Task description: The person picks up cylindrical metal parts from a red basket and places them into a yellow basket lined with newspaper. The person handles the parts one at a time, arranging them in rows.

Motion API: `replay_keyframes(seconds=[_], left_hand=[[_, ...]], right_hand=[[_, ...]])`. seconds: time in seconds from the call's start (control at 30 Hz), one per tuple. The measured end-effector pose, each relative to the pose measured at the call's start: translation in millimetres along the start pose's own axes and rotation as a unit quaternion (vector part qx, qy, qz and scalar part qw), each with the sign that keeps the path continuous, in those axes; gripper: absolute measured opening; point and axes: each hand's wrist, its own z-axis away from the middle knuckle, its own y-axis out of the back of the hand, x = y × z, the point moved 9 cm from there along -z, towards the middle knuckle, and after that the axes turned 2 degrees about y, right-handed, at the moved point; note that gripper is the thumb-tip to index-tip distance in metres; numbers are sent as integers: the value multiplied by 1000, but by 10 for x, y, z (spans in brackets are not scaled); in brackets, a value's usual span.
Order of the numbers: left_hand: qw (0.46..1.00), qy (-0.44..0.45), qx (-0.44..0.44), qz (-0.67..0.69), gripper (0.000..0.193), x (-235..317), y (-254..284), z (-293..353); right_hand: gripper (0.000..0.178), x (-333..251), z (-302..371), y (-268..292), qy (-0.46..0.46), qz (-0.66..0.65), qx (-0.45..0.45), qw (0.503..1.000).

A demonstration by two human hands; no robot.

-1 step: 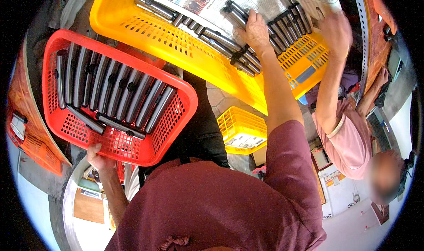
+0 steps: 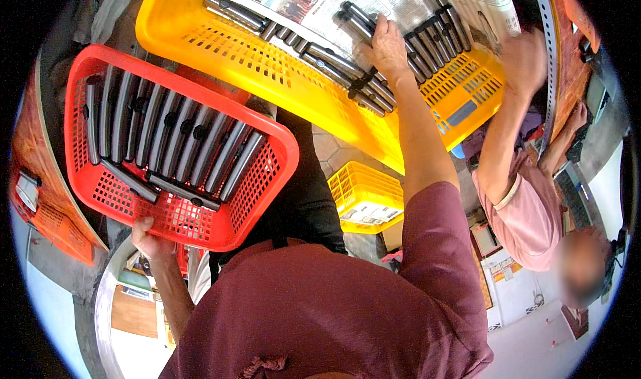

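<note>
Tubes (image 2: 243, 167), dark and glossy, lie in a slanting row in the red basket (image 2: 193, 91), two more lying crosswise below the row. The left hand (image 2: 152, 243) is closed on the basket's near edge, thumb over the rim, fingers partly hidden. Beyond, more tubes lie on and beside newspaper (image 2: 327, 9) in the yellow crate (image 2: 314, 101). There the right hand (image 2: 387, 51) is bent over a small bunch, fingers half curled at the tubes; whether it has closed on any, I cannot tell. I judge the step in hand to be placing or gathering tubes there; the next move calls for a steady basket and fingers that leave the neighbouring tubes undisturbed. Farther right, a co-worker's hand (image 2: 524, 62) is raised beside the crate.
</note>
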Motion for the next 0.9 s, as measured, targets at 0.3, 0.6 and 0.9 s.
replay_keyframes(seconds=[0.3,0.6,0.9], left_hand=[[1000,-3,5,13,69,-15,47,10],[1000,-3,9,0,69,-50,195,26],[1000,12,-17,17,67,-49,-13,9]], right_hand=[[57,-81,28,146,52,10,77,996],[33,36,27,196,28,-35,63,997],[28,105,-117,264,7,-59,85,995]])
